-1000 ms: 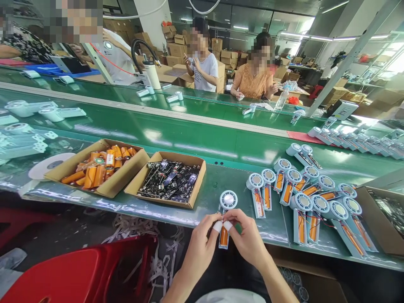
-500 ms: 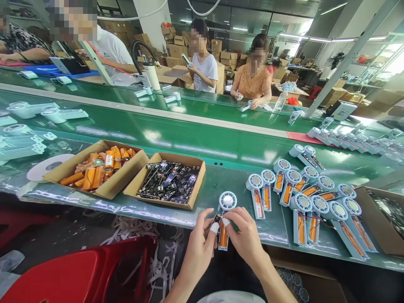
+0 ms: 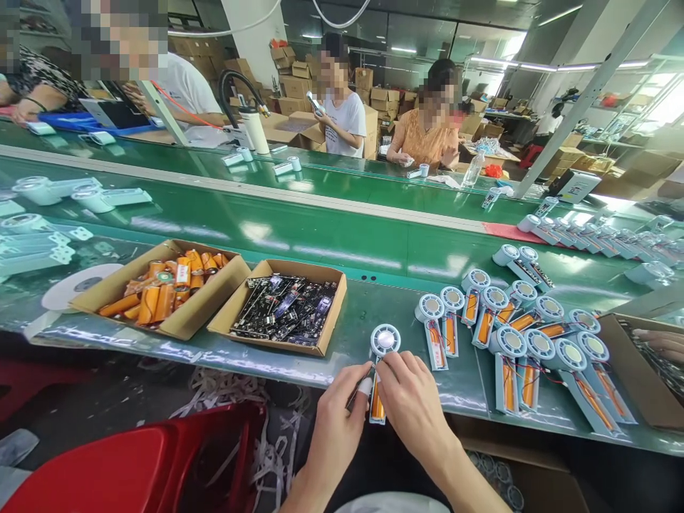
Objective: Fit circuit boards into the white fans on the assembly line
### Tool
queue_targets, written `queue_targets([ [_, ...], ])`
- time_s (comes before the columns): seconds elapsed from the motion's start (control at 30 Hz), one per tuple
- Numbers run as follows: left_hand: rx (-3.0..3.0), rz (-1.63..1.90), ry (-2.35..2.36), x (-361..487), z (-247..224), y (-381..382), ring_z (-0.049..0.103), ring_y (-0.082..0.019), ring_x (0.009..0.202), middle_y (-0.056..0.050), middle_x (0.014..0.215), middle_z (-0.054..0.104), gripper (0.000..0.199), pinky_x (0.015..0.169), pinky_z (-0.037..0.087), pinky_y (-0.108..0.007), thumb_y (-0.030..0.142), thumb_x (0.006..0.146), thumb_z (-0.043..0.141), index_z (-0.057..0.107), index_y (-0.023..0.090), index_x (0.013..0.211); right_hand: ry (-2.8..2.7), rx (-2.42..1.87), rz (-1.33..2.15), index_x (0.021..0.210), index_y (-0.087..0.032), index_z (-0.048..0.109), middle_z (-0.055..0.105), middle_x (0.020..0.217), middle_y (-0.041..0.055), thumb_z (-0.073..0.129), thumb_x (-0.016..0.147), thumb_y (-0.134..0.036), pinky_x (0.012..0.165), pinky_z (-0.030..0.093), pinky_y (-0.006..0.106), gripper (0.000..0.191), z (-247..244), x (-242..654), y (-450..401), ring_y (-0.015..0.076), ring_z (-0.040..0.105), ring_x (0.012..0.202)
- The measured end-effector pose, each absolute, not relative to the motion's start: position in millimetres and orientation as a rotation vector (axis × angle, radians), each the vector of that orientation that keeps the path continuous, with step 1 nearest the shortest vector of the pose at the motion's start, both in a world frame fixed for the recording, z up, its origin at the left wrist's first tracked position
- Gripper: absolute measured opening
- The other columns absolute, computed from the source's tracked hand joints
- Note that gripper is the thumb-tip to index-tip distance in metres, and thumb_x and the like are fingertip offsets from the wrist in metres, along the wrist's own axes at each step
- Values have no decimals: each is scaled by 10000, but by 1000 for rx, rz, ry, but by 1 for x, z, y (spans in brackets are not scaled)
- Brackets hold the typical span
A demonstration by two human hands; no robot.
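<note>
A light-blue handheld fan housing (image 3: 385,340) lies on the near edge of the bench, round head away from me. Its open handle holds an orange battery (image 3: 378,407). My left hand (image 3: 335,413), with a white cover on the thumb, is closed on a small circuit board (image 3: 353,396), seen nearly edge-on just left of the handle. Over the handle's upper part, my right hand (image 3: 410,399) is closed in a pinch against the left fingertips. What its fingertips grip is hidden behind the hand.
Ahead left stand a carton of orange batteries (image 3: 160,292) and a carton of circuit boards (image 3: 283,310). Several fan housings with batteries (image 3: 526,345) cover the right side. Another person's hand (image 3: 662,343) reaches into a carton (image 3: 614,356) at far right. Co-workers sit beyond the green conveyor (image 3: 342,214).
My right hand has turned and moved in over the handle, hiding its thumb. The board in my left hand has tilted edge-on. Another person's hand has appeared at the right-hand carton.
</note>
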State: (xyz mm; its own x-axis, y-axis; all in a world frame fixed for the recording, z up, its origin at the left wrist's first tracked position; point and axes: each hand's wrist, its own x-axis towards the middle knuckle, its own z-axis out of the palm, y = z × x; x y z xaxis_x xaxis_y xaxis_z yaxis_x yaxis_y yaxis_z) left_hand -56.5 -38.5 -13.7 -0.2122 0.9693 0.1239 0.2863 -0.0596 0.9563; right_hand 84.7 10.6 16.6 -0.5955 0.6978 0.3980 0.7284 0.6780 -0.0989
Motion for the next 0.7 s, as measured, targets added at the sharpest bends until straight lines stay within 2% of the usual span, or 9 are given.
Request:
queue_targets([
  [0.17, 1365, 1243, 1466, -67, -5, -33, 650, -142, 631, -96, 1006, 731, 303, 525, 563, -230, 278, 912, 513, 740, 193, 1093, -2379, -1088, 254, 918, -207, 628, 647, 888, 47, 508, 909, -50, 681, 492, 313, 198, 13, 89, 20, 200, 604, 764],
  [0.33, 1317, 1163, 1369, -78, -3, -26, 628, -126, 591, -72, 935, 716, 303, 494, 527, -212, 344, 917, 553, 755, 205, 1094, -2293, -1021, 555, 1146, -226, 663, 670, 1004, 61, 504, 913, -54, 767, 556, 296, 330, 10, 96, 27, 198, 662, 894],
  [0.53, 1305, 1157, 1293, -79, -8, -21, 642, -129, 564, -45, 854, 696, 284, 497, 534, -222, 336, 898, 573, 770, 195, 1046, -2161, -993, 759, 991, -239, 741, 703, 930, 51, 535, 928, -89, 771, 546, 307, 262, 9, 97, 31, 194, 647, 862],
  [0.6, 1388, 1155, 1341, -79, -8, -21, 685, -156, 630, -59, 893, 735, 278, 594, 587, -260, 324, 910, 559, 764, 204, 1053, -2106, -1012, 806, 996, -235, 737, 707, 947, 56, 543, 921, -99, 784, 545, 317, 248, 10, 99, 30, 202, 650, 883],
  [0.7, 1554, 1155, 1525, -80, -8, -25, 744, -216, 844, -77, 1058, 779, 288, 806, 612, -334, 294, 924, 529, 739, 237, 1113, -2018, -1041, 853, 1081, -232, 701, 696, 1022, 69, 525, 916, -112, 789, 551, 309, 270, 13, 106, 22, 203, 654, 916],
])
